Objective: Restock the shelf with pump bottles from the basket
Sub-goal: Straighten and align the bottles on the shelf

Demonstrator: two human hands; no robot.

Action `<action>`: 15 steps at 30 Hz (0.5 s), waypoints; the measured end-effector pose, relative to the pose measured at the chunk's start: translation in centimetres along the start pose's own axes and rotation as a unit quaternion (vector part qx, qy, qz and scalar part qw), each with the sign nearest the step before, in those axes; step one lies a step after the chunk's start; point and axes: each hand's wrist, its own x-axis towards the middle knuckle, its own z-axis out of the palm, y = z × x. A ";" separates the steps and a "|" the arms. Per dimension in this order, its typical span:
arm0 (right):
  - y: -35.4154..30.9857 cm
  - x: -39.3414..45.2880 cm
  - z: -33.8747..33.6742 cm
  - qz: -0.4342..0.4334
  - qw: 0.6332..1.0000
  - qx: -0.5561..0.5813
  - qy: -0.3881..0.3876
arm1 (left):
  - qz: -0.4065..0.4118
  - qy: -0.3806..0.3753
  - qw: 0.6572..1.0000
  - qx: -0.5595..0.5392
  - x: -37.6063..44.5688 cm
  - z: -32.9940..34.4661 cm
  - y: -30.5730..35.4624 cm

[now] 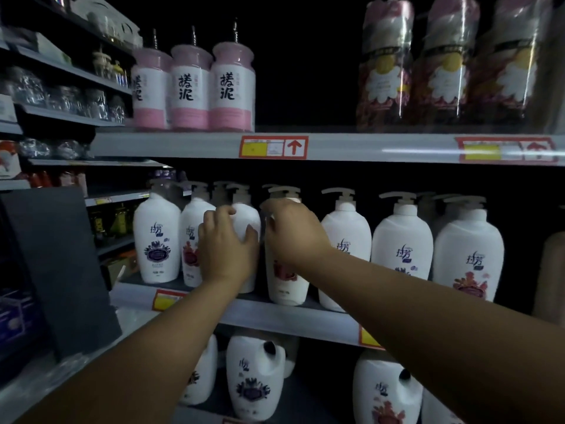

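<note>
Two upright pump bottles are being steadied side by side on the middle shelf (pixel 275 313). The left bottle (pixel 246 221) is being gripped by the left hand (pixel 224 249); the right bottle (pixel 286 286), equally near, by the right hand (pixel 295 234).

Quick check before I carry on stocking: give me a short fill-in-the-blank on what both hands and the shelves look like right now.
1. The left hand grips a white pump ____.
2. The right hand rests on the bottle just to its ____.
3. The pink jars stand on the shelf ____ the hands.

Missing words: bottle; right; above
</note>
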 end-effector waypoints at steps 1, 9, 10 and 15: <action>-0.5 0.3 0.4 0.005 1.000 -0.015 -0.009 | -0.005 -0.007 1.000 0.003 0.0 -0.2 -0.3; -3.2 5.1 3.3 0.209 0.971 0.050 -0.103 | -0.002 -0.031 0.999 -0.010 -1.5 -0.5 -2.5; -3.4 5.6 3.5 0.233 0.963 0.084 -0.107 | -0.002 -0.035 0.999 -0.015 -1.7 -0.5 -2.8; -4.9 7.0 3.9 0.292 0.924 0.220 -0.108 | -0.016 -0.044 0.999 -0.024 -1.8 -0.7 -4.2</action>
